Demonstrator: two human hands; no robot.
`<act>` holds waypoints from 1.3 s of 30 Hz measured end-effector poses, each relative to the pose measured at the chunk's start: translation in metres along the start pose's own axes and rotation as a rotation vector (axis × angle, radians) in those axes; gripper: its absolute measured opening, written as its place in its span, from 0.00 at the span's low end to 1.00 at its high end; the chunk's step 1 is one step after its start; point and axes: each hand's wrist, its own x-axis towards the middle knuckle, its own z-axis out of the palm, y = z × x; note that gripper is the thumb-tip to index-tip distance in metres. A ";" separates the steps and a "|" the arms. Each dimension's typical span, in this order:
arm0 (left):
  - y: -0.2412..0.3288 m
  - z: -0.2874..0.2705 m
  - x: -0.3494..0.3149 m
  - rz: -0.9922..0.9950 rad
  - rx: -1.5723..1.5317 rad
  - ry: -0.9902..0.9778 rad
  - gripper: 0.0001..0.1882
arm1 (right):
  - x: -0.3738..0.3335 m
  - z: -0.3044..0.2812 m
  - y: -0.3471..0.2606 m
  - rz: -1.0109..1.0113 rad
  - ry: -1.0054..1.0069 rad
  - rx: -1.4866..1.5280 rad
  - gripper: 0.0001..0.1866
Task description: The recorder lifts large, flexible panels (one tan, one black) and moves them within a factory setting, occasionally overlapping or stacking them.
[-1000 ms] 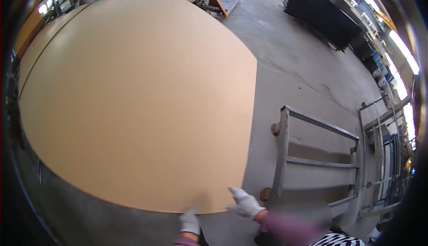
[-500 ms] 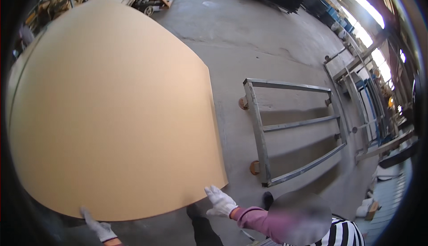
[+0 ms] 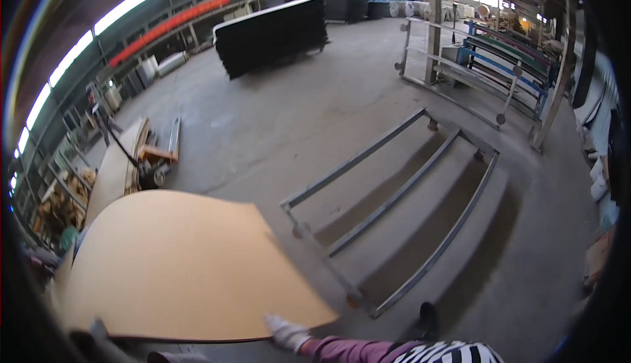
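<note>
A large tan sheet of board [image 3: 190, 271] spreads across the lower left, its near edge running along the bottom of the view. My right hand [image 3: 287, 333], in a white glove below a purple sleeve, is at that near edge close to the board's right corner. Its fingers lie over the edge and appear closed on it; the thumb is hidden. My left hand [image 3: 100, 332], also gloved, is at the near edge farther left, smeared by motion and mostly below the board, so its fingers cannot be read.
Right of the board stands a low metal frame [image 3: 393, 221] on casters. Beyond it are an upright metal frame [image 3: 453, 67] and a post. A black stack [image 3: 269, 34] sits farther back. At left are a pallet jack [image 3: 154, 162], a board stack [image 3: 108, 182] and another person [image 3: 105, 116].
The view has swung up and to the right, bringing the hall into sight. The board now appears lower. My right hand has gone from spread fingers beside the edge to lying over it.
</note>
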 end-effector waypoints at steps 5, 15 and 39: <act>0.248 0.330 -0.075 0.449 0.054 -0.687 0.18 | -0.022 -0.306 0.000 0.513 -0.061 0.496 0.41; 0.177 0.498 -0.258 0.535 0.716 -1.254 0.48 | -0.168 -0.591 0.347 0.262 0.723 1.122 0.14; -0.202 0.409 -0.634 -1.195 0.114 -0.730 0.26 | -0.316 -0.386 0.754 1.434 0.814 0.592 0.24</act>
